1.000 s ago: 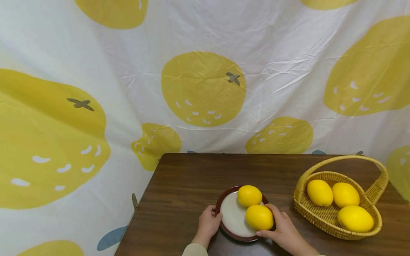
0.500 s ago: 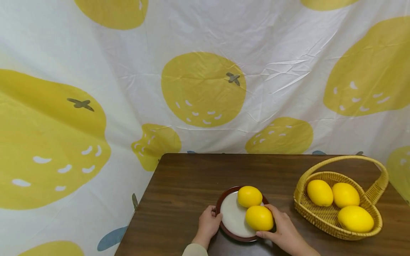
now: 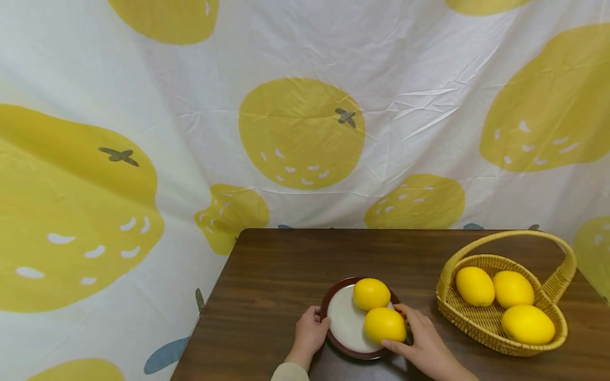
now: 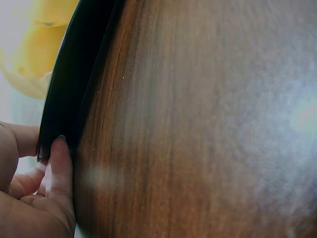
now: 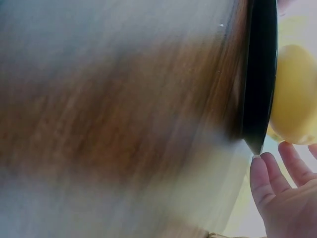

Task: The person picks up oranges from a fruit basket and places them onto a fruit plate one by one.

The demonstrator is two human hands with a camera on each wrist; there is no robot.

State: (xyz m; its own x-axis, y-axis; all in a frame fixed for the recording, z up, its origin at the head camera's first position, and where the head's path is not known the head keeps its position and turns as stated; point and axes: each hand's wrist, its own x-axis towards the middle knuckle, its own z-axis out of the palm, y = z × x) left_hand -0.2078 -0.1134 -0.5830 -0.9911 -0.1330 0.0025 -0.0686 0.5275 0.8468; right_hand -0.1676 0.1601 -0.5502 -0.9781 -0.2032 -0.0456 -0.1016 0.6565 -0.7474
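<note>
One lemon (image 3: 385, 326), long axis crosswise, lies left of the loosely spread right hand (image 3: 424, 341) (contact unclear); left hand (image 3: 311, 332) pinches the plate (image 3: 344, 320).

A corner draped in creased white cloth (image 3: 305, 132) printed with big yellow fruit, behind and left of a wood-grain table (image 3: 281, 275); home or studio, unclear.
</note>
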